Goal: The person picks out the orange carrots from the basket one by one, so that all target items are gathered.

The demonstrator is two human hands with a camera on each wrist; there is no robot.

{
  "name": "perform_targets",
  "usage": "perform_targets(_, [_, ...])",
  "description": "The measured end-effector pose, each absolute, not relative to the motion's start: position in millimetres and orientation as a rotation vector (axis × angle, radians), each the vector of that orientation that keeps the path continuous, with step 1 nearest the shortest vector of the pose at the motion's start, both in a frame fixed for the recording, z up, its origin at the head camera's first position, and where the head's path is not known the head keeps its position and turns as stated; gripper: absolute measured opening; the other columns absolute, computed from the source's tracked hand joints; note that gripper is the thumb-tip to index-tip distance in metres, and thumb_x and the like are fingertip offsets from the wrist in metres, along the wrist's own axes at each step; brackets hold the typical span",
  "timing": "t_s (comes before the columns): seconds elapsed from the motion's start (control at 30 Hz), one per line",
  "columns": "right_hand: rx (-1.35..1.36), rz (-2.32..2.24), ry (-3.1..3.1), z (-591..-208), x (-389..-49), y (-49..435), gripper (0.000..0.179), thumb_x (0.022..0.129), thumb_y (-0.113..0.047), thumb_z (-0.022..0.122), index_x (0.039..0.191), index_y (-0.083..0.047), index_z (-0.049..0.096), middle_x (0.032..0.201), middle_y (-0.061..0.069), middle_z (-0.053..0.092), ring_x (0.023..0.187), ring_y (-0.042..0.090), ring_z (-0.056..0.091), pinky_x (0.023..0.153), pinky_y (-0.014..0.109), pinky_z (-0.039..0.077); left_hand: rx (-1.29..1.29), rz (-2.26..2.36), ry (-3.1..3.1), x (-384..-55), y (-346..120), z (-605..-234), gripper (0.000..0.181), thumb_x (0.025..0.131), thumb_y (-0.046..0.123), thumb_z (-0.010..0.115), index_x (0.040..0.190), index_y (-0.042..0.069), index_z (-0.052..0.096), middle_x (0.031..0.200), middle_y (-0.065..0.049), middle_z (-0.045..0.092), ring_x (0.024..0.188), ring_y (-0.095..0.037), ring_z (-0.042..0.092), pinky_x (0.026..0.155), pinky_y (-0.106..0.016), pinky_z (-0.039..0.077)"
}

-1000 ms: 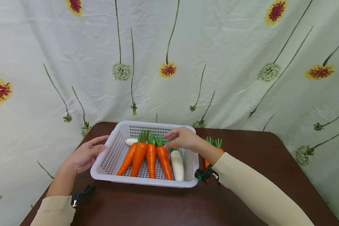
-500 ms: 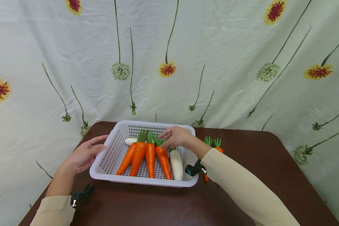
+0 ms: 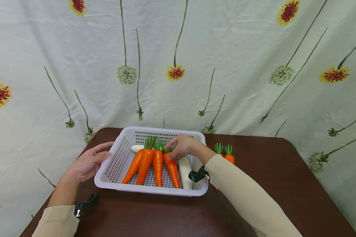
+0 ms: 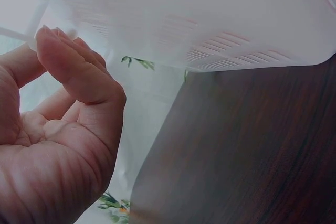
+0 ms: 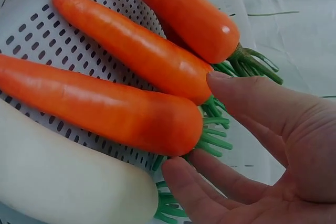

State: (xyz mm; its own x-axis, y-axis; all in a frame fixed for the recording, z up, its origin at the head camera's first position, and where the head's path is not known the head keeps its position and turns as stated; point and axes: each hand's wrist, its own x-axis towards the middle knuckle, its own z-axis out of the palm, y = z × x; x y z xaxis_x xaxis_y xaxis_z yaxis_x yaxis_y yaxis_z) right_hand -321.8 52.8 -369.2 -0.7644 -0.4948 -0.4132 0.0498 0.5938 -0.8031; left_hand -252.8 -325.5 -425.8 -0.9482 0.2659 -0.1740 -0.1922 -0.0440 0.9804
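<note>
A white perforated plastic basket (image 3: 154,190) holds several orange carrots (image 3: 146,166) with green tops, a white radish (image 3: 184,172) at its right side and another white radish (image 3: 137,148) partly hidden at the back left. My left hand (image 3: 90,164) grips the basket's left rim, thumb on top; its fingertips are partly hidden. Over the rightmost carrot (image 5: 105,100) in the basket, my right hand (image 5: 262,140) spreads thumb and fingers on either side of its leafy end. The thumb tip is against the neighbouring carrot (image 5: 131,40); a firm grasp does not show.
Two more carrots (image 3: 229,159) lie on the dark brown table (image 3: 270,174) just right of the basket, partly behind the right forearm. A flower-printed cloth (image 3: 240,65) hangs behind the table.
My right hand has moved left and slightly down onto the rightmost carrot's top in the basket. The left hand and the basket stay in place.
</note>
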Motion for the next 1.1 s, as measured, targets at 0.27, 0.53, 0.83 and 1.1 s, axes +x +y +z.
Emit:
perform_targets(0.27, [-0.326, -1.112, 2.207, -377.1, -327.5, 49.1, 0.040, 0.080, -0.001, 0.085, 0.119, -0.009, 0.076, 0.112, 0.010, 0.074, 0.091, 0.018, 0.068, 0.094, 0.043, 0.061, 0.085, 2.067, 1.910, -252.6, -325.7, -425.1, 0.056, 0.107, 0.017, 0.053, 0.159, 0.020, 0.032, 0.116, 0.009, 0.074, 0.103, -0.018, 0.074, 0.086, -0.050, 0.063])
perform_targets(0.53, [-0.251, -1.119, 2.218, -377.2, -327.2, 44.3, 0.038, 0.079, 0.003, 0.085, 0.115, -0.007, 0.077, 0.139, 0.012, 0.061, 0.103, 0.022, 0.069, 0.095, 0.042, 0.061, 0.087, 2.065, 1.913, -252.2, -324.6, -423.5, 0.056, 0.107, 0.018, 0.055, 0.158, 0.019, 0.033, 0.116, 0.008, 0.074, 0.104, -0.018, 0.074, 0.087, -0.050, 0.063])
perform_targets(0.83, [-0.284, -1.045, 2.207, -381.5, -326.3, 42.1, 0.045, 0.076, 0.004, 0.086, 0.118, -0.008, 0.076, 0.136, 0.012, 0.062, 0.092, 0.016, 0.067, 0.090, 0.037, 0.062, 0.076, 2.067, 1.908, -252.6, -325.6, -424.4, 0.056, 0.107, 0.018, 0.055, 0.158, 0.021, 0.033, 0.117, 0.009, 0.073, 0.104, -0.018, 0.074, 0.087, -0.051, 0.062])
perform_targets(1.1, [-0.296, -0.999, 2.266, -383.1, -324.5, 37.9, 0.047, 0.074, 0.005, 0.087, 0.119, -0.009, 0.076, 0.134, 0.013, 0.062, 0.091, 0.018, 0.067, 0.088, 0.037, 0.063, 0.068, 2.060, 1.920, -252.0, -325.5, -424.3, 0.059, 0.107, 0.018, 0.055, 0.160, 0.020, 0.030, 0.117, 0.009, 0.073, 0.104, -0.017, 0.074, 0.087, -0.050, 0.063])
